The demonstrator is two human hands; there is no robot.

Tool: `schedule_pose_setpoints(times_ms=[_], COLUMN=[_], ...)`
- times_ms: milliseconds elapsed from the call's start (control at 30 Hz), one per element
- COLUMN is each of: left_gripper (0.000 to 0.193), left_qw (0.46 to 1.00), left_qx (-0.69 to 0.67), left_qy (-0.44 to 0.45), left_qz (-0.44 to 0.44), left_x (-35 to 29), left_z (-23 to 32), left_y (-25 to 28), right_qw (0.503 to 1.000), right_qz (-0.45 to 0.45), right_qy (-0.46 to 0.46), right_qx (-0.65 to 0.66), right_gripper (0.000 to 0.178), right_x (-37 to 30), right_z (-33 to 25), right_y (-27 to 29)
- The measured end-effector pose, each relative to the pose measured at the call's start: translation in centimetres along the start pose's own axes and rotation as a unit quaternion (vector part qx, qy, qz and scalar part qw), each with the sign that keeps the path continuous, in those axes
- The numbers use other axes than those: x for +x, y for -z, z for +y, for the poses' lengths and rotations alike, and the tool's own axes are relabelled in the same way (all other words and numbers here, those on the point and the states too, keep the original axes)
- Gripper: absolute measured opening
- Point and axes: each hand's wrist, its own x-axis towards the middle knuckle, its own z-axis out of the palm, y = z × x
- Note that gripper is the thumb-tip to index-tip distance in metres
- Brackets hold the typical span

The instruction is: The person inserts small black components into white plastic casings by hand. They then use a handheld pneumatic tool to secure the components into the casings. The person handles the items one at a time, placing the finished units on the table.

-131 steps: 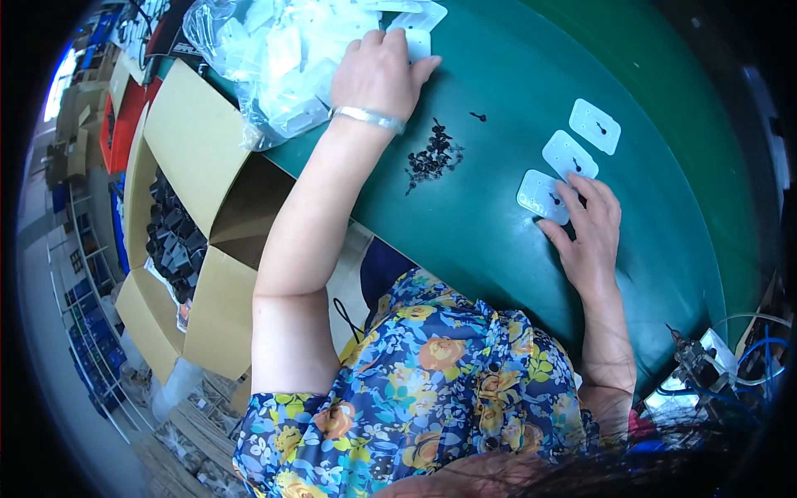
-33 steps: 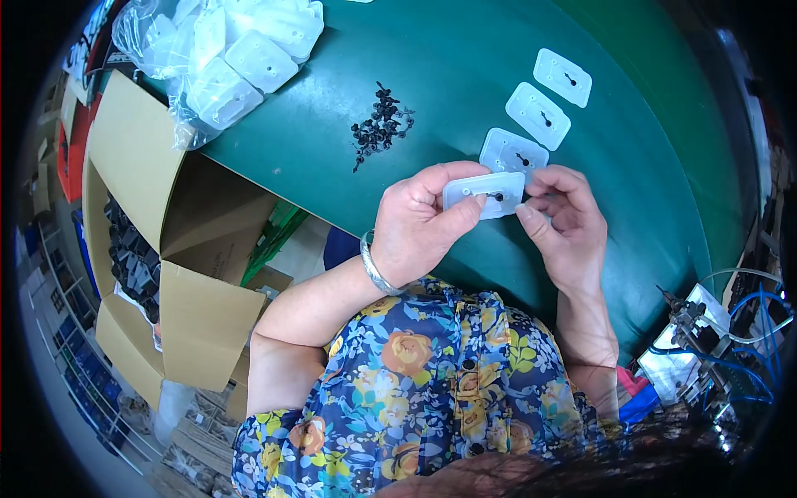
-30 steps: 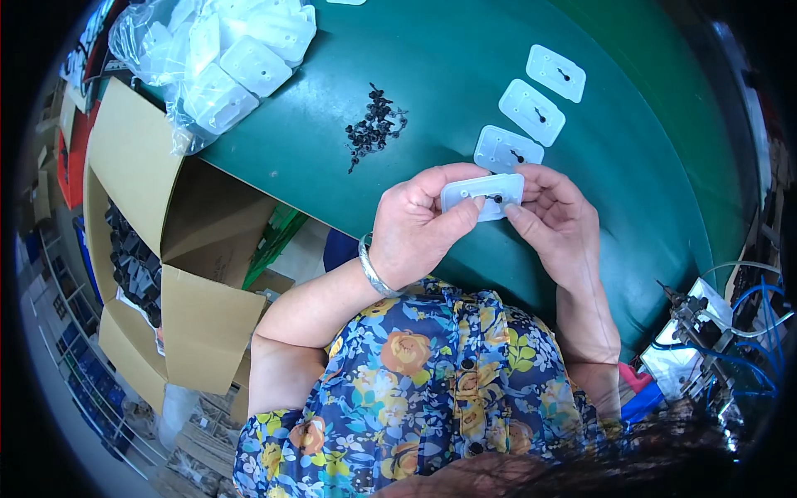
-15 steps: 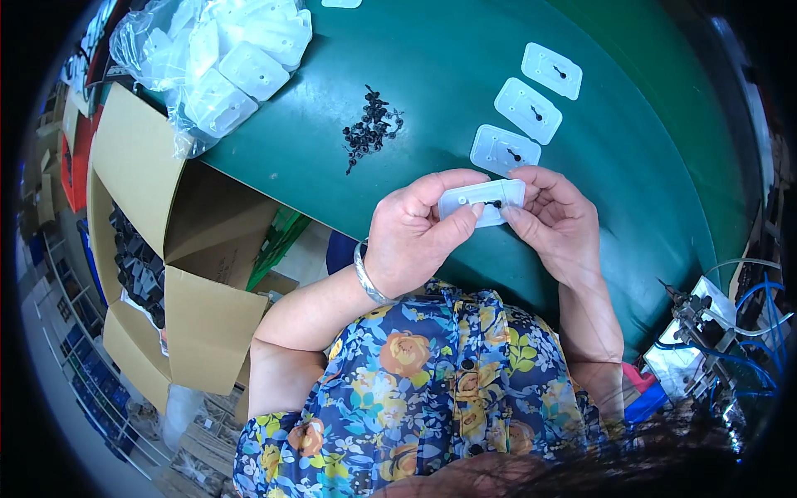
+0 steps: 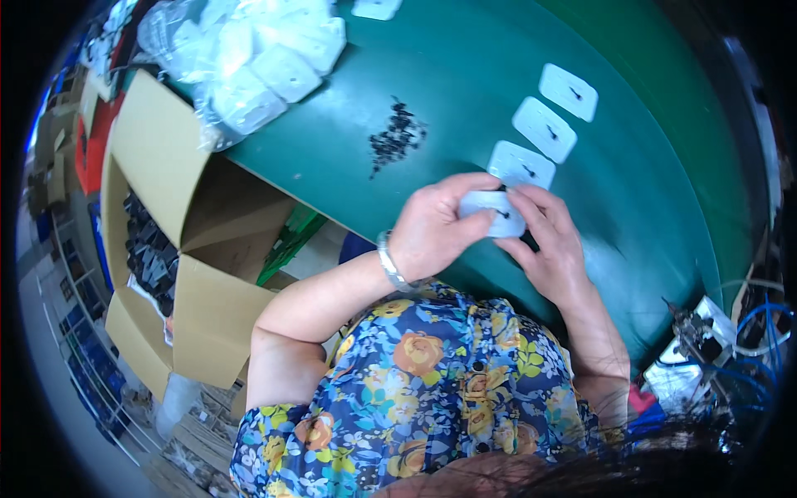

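Head view: translucent white rounded-rectangle plastic plate [image 5: 510, 227] sits between the two hands, raised off the green tabletop [image 5: 332, 170]. Long axis runs roughly left-right, dropping slightly to the right.

Left hand [image 5: 436, 228] has the left end: thumb on the face, fingers behind the upper edge, pinch closed to plate thickness. Right hand [image 5: 550, 241] is at the right end, index by the upper corner, thumb by the lower edge, gap about the plate's short side. Blur; can't tell if it grips.

Key relation: small black elongated part [image 5: 503, 215] lies on the plate's right half, just right of the left thumb tip, roughly along the long axis. Right fingers are close on its other side.

Three matching plates [image 5: 544, 131] step up and right beyond; black parts pile [image 5: 395, 139] is up-left, well apart.
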Motion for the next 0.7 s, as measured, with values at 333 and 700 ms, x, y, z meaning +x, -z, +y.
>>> schedule_pose_setpoints(times_ms=[333, 700], left_gripper=[0.034, 0.041], left_qw=[0.680, 0.797], left_qx=[0.649, 0.555], left_qy=[-0.184, -0.021], left_qz=[0.286, 0.239], left_x=[12.5, 15.3], left_z=[4.1, 8.3], left_y=[11.8, 12.5], right_qw=[0.991, 0.998], right_qz=[-0.007, 0.052], right_qy=[-0.011, -0.007], right_qx=[-0.131, -0.031], right_gripper=[0.059, 0.020], right_x=[-0.5, 7.3], right_z=[0.0, -3.0], right_y=[0.5, -0.5])
